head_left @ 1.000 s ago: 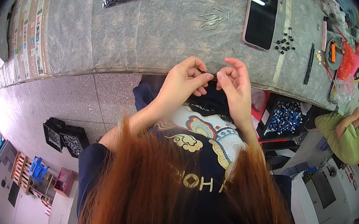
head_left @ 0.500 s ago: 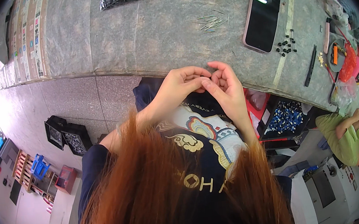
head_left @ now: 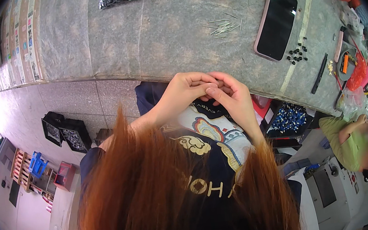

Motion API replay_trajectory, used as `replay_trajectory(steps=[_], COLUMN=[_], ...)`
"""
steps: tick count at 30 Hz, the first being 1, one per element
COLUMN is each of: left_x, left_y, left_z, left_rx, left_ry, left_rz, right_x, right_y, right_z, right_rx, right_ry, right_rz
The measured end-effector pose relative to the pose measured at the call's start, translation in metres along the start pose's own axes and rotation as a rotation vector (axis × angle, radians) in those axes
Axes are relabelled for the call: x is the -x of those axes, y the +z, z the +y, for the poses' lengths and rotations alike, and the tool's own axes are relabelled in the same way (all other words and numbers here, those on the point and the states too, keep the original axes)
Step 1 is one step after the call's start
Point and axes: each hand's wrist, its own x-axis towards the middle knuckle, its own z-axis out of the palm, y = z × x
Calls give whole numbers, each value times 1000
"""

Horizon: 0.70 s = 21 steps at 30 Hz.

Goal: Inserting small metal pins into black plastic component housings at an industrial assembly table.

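At the table's near edge, my left hand (head_left: pixel 187 92) and my right hand (head_left: pixel 235 94) meet in front of my body, fingers curled in and fingertips pressed together. Whatever they pinch is hidden behind the fingers or too small to make out. On the grey covered table (head_left: pixel 162 40) beyond them lies a loose pile of thin metal pins (head_left: pixel 222 29). A phone (head_left: pixel 276 23) with a dark screen rests to the right of the pins. Close to its lower corner are several small black caps (head_left: pixel 296 54), some apparently with pins in them.
A black pen-like stick (head_left: pixel 320 73) lies right of the caps. Below the table's right edge sits a black tray (head_left: pixel 289 119) of blue and white pieces. Black bins (head_left: pixel 71 133) stand lower left. Another person in green (head_left: pixel 343 137) is at the far right.
My fingertips have drawn closer together, the right fingers now folding over against the left ones. The whole view has shifted slightly; the pins, phone and caps otherwise look unmoved.
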Motion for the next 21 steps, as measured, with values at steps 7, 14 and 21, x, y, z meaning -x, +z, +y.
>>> replay_trajectory(steps=[7,14,21], left_x=[0,-2,-8], left_y=[-1,4,7], left_z=[3,16,10], left_rx=[44,101,-176], left_ry=[-67,-160,-151], left_rz=[25,70,64], right_x=[-4,-6,-3], right_y=[0,-1,-9], right_z=[2,6,5], right_rx=[-108,-244,-12], right_ry=[108,121,-2], right_rz=[14,29,101])
